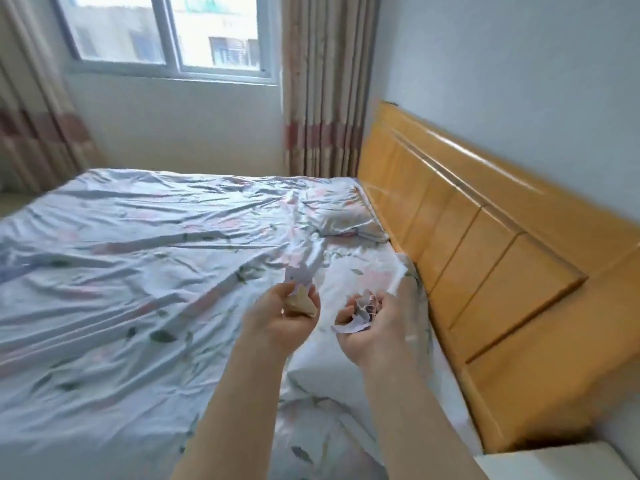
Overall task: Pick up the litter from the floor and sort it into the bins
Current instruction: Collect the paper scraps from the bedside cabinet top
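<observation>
Both my hands are raised over the bed, close together. My left hand (277, 323) grips a tan scrap of paper or card (304, 303) with a pale torn paper piece (298, 276) sticking up from the fingers. My right hand (374, 327) holds a bunch of crumpled paper scraps (360, 311), white with some dark print. The picture is blurred, so the scraps' details are unclear. No floor and no bins are in view.
A bed with a wrinkled pale floral sheet (138, 271) fills the left and middle. A pillow (346, 223) lies near the orange wooden headboard (485, 271) on the right. A window (166, 32) and striped curtains (325, 98) stand behind. A white surface (554, 462) shows at the bottom right.
</observation>
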Demonstrator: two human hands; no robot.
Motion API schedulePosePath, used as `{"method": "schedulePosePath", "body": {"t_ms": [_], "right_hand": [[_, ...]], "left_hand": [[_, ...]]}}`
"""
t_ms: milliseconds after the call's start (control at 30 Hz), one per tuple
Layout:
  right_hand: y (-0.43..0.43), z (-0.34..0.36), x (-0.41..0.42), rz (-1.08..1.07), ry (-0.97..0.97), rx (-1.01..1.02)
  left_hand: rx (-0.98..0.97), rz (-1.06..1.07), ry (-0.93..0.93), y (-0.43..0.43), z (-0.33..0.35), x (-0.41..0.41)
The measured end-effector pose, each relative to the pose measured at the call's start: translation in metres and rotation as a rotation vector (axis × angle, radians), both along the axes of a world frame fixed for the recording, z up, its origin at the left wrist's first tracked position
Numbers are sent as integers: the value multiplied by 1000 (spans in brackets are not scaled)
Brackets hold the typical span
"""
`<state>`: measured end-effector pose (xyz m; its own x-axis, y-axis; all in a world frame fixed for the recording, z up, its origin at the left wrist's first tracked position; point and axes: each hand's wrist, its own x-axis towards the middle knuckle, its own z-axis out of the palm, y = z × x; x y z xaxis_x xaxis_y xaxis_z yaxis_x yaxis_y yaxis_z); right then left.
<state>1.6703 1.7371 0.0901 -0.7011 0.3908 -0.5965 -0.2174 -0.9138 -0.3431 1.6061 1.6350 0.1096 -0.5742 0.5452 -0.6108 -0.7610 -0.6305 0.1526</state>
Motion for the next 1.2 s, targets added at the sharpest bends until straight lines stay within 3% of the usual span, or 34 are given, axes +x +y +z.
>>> {"method": "schedulePosePath", "body": {"t_ms": [433, 667, 933, 1200], "right_hand": [[-427, 6, -136, 787, 26, -91], [-611, 3, -161, 1076, -21, -136], [-757, -16, -243, 1275, -50, -112], [-908, -10, -366, 1341, -40, -117]], "left_hand": [[-105, 739, 88, -438, 5, -58], [-213, 986, 58, -601, -7, -60], [-251, 1247, 38, -748, -15, -115], [-115, 1381, -16, -877, -10, -208]]}}
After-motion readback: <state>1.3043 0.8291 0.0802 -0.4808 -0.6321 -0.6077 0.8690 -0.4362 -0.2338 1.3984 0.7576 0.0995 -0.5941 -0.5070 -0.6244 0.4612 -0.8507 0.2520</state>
